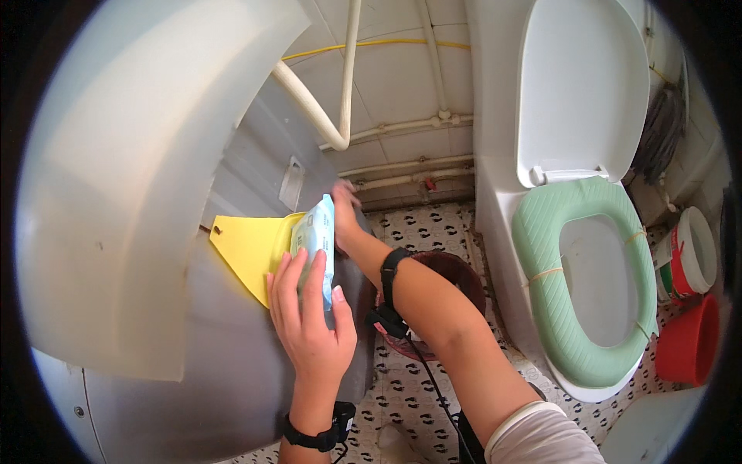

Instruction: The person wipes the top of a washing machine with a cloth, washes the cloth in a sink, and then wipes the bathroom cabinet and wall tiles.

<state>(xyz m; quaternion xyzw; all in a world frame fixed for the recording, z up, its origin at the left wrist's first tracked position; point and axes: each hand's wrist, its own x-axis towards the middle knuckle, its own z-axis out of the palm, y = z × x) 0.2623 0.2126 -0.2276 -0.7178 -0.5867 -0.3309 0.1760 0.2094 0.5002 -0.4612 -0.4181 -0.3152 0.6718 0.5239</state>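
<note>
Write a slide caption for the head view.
Left hand on a pale-blue packet against a yellow holder, right hand beside it, near a toilet.

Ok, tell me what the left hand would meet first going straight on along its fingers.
The left hand would meet the light-blue wipes packet first; the two overlap in this view and may already touch, though the depth is unclear.

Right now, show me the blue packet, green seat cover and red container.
Blue packet (313,226): head view, front face.
Green seat cover (536,241): head view, ring's left side.
Red container (679,349): head view, outer wall.
</note>
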